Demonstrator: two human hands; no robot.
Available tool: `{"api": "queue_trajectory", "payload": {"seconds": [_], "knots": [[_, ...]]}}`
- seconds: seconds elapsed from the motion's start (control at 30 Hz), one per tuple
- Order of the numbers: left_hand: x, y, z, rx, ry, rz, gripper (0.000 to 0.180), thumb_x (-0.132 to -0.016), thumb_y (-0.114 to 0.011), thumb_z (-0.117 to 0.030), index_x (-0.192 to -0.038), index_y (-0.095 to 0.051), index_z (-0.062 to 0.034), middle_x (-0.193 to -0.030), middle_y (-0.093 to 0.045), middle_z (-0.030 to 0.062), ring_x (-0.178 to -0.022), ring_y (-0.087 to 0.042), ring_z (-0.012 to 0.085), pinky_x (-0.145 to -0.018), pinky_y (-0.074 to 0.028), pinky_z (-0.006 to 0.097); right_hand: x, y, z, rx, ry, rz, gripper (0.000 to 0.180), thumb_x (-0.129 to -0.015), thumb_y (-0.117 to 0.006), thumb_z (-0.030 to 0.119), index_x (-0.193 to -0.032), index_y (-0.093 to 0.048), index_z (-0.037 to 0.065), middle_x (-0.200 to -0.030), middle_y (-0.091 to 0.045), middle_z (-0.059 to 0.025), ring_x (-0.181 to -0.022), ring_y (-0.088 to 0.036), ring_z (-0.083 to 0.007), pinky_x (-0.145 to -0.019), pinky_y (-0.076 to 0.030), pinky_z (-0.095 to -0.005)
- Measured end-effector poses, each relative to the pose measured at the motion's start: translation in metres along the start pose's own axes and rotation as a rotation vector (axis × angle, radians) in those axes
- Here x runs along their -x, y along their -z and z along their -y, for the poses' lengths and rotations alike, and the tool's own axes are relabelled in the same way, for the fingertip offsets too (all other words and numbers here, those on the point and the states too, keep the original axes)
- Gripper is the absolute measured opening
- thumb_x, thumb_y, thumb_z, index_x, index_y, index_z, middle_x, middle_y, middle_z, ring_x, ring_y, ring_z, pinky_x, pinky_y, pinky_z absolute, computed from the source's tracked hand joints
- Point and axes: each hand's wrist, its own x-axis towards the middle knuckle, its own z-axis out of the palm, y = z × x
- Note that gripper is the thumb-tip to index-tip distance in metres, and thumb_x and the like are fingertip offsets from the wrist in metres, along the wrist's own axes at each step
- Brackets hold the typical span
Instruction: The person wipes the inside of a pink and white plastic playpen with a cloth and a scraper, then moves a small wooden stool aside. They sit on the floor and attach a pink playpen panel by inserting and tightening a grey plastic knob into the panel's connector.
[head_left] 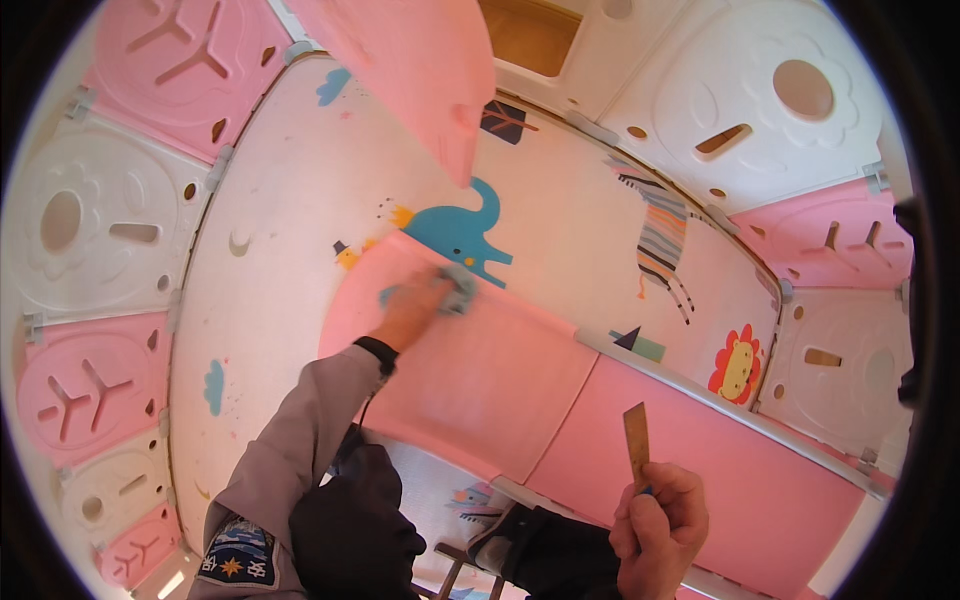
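Observation:
My left hand [412, 305], smeared by motion, presses a grey-blue cloth [459, 290] on the far left part of a smooth pink plastic panel [480, 385]. A black band circles this wrist below a grey sleeve [285, 430] with a dark patch. To the near right, my right hand [660, 530] is closed around a small scraper. The scraper's flat metal blade [637, 440] points up and away from me, and a bit of blue shows at the grip. This hand is above the lower edge of a second pink section [690, 440], which adjoins the first.
Pink and white play-fence panels [110, 215] curve around a pale mat [270, 280] printed with animals. A pink curved plastic piece [420, 70] juts in from the top. Near me are a dark rounded shape [355, 530], a shoe [495, 545] and a dark trouser leg [560, 560].

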Motion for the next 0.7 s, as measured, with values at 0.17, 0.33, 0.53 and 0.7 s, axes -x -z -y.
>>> {"api": "queue_trajectory", "payload": {"seconds": [0.17,0.33,0.53,0.7], "knots": [[0.040,0.051,0.132,-0.132,0.628,-0.186,0.040,-0.089,-0.055,-0.003,-0.127,-0.062,-0.0041,-0.112,-0.067,0.0249,-0.101,-0.061,0.0455,-0.091,-0.051,0.053,0.005,0.012,0.000,-0.048,0.026,0.058,0.032,-0.100,-0.059,0.001,-0.132,-0.058,-0.001,-0.089,-0.062,-0.0096,-0.060,-0.047,-0.0081,-0.049,-0.035,-0.0197],[0.114,0.085,0.143,0.235,0.627,-0.307,0.047,-0.086,-0.054,-0.003,-0.132,-0.062,-0.0014,-0.107,-0.068,0.0254,-0.104,-0.064,0.0433,-0.094,-0.051,0.045,0.018,0.014,-0.002,-0.095,0.112,0.027,0.036,-0.101,-0.060,0.002,-0.137,-0.056,0.000,-0.094,-0.063,-0.0093,-0.061,-0.048,-0.0080,-0.051,-0.037,-0.0199],[0.128,0.146,0.032,0.672,0.519,-0.133,0.037,-0.088,-0.053,0.003,-0.124,-0.063,0.0032,-0.118,-0.065,0.0128,-0.111,-0.063,0.0222,-0.100,-0.049,0.032,0.030,0.003,-0.012,-0.196,0.076,0.043,0.046,-0.100,-0.060,0.006,-0.144,-0.048,0.004,-0.096,-0.064,-0.0086,-0.064,-0.054,-0.0104,-0.055,-0.044,-0.0225],[0.107,0.253,-0.100,0.658,0.213,0.062,0.032,-0.087,-0.057,-0.001,-0.118,-0.065,0.0027,-0.119,-0.061,0.0113,-0.111,-0.061,0.0215,-0.098,-0.049,0.032,0.049,-0.003,-0.024,-0.204,0.177,0.225,0.025,-0.102,-0.055,0.004,-0.127,-0.058,0.001,-0.095,-0.068,-0.0113,-0.066,-0.056,-0.0089,-0.056,-0.044,-0.0231]]}}
